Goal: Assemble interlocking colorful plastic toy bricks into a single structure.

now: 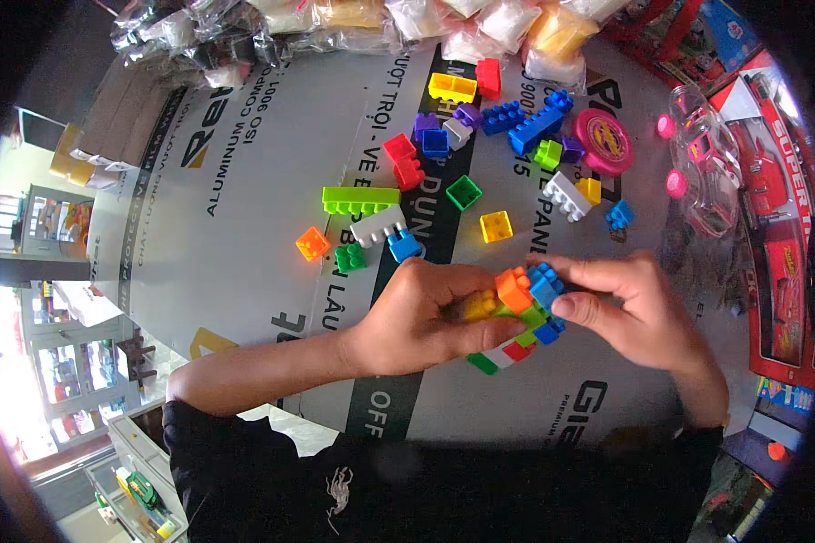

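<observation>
You had both hands on it, right in front of you at the near edge of the white sheet-covered table [244, 226]. Your left hand [417, 317] was wrapped around the block assembly [516, 317], a stack of yellow, orange, green, blue, red and white bricks, fingers curled shut on its left and under side. Your right hand [638, 312] came in from the other side, thumb and fingertips pinched on the blue brick [543, 282] sitting at the top right of the stack, just beside the orange one [514, 290].

Beyond your knuckles the loose pieces lay scattered: a long lime-green brick [360, 199] with a white brick [378, 225] touching its near side, a small orange block [312, 243] off to the left, a yellow square [495, 226] and a green open square [464, 192] further up. A pink disc [603, 140] sat near the far right, beside a long blue stepped piece [539, 122]. Clear bags [335, 23] lined the far edge.
</observation>
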Available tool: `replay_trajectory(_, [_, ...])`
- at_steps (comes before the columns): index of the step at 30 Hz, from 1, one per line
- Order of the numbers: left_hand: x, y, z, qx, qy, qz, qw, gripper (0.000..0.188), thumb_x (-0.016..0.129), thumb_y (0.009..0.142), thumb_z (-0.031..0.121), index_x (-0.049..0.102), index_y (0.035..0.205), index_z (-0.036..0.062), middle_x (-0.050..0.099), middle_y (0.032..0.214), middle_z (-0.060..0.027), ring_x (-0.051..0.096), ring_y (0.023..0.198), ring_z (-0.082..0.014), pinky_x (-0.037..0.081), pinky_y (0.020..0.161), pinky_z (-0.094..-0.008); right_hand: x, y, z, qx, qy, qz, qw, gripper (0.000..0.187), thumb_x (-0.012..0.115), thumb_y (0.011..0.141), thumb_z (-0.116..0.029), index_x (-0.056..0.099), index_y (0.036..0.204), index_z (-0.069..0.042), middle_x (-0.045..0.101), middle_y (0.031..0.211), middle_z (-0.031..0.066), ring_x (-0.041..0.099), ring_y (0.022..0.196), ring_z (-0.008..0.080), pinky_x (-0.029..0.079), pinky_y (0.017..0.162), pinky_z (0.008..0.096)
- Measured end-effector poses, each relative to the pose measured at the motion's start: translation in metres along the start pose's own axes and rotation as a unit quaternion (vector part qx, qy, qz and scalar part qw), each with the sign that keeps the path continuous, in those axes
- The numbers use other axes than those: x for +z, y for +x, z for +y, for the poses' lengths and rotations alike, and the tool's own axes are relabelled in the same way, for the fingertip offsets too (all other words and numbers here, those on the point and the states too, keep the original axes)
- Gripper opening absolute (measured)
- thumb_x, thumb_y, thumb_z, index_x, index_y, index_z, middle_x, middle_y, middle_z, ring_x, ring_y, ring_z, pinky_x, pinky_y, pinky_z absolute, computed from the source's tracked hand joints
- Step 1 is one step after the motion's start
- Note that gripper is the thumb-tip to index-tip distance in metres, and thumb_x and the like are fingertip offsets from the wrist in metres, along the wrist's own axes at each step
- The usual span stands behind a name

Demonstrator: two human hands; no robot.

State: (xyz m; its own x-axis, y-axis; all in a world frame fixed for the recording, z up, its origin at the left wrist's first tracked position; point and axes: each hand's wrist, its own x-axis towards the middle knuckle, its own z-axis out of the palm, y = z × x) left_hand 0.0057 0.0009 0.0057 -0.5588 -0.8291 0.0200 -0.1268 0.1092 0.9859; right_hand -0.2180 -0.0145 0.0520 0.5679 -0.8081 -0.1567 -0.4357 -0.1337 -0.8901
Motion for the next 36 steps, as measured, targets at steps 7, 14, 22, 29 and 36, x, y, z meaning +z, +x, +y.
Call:
replay_trajectory(7, [0.000,0.001,-0.001,-0.060,-0.088,-0.001,0.994,0.034,0.070,0.079,0.022,0.060,0.099,-0.0039,0.053,0.063,0.0014,0.045,0.055,-0.0004,0.037,0.048,-0.0197,-0.052,0.002,0.005,-0.079,-0.357,0.220,0.905,0.014,0.068,0.073,-0.010,0.063,0.081,0.001,0.061,0.075,0.0117,0.060,0.065,0.0219,0.045,0.057,0.0299])
replay_trajectory(14, [0.000,-0.001,-0.004,-0.038,-0.073,-0.009,0.997,0.033,0.069,0.080,0.022,0.060,0.098,-0.0037,0.054,0.064,0.0010,0.045,0.056,-0.0009,0.038,0.049,-0.0198,-0.065,0.009,0.029,0.013,-0.312,0.090,0.946,0.014,0.064,0.075,-0.005,0.063,0.088,0.001,0.059,0.074,0.0124,0.058,0.064,0.0198,0.043,0.059,0.0294])
replay_trajectory(22, [0.001,0.000,0.000,-0.032,-0.078,-0.003,0.996,0.033,0.069,0.080,0.023,0.060,0.096,-0.0036,0.057,0.071,-0.0016,0.047,0.061,-0.0020,0.040,0.051,-0.0211,-0.068,0.011,0.034,-0.097,-0.362,0.051,0.926,0.024,0.067,0.071,-0.005,0.063,0.093,0.001,0.059,0.081,0.0113,0.059,0.069,0.0220,0.045,0.063,0.0303])
replay_trajectory(29, [0.004,0.001,-0.005,-0.021,-0.086,0.002,0.996,0.032,0.067,0.082,0.022,0.059,0.099,-0.0033,0.057,0.074,-0.0023,0.048,0.064,-0.0022,0.041,0.054,-0.0219,-0.070,0.009,0.031,-0.078,-0.302,0.036,0.949,0.027,0.068,0.068,0.000,0.063,0.094,0.001,0.059,0.088,0.0098,0.059,0.077,0.0182,0.045,0.063,0.0281])
replay_trajectory(36, [0.005,-0.001,-0.004,-0.038,-0.094,0.014,0.995,0.031,0.068,0.081,0.021,0.059,0.098,-0.0031,0.055,0.073,-0.0005,0.047,0.063,-0.0020,0.040,0.053,-0.0215,-0.044,0.010,0.021,-0.039,0.014,0.055,0.998,0.028,0.064,0.074,0.006,0.060,0.101,0.001,0.056,0.096,0.0036,0.057,0.085,0.0122,0.048,0.075,0.0233])
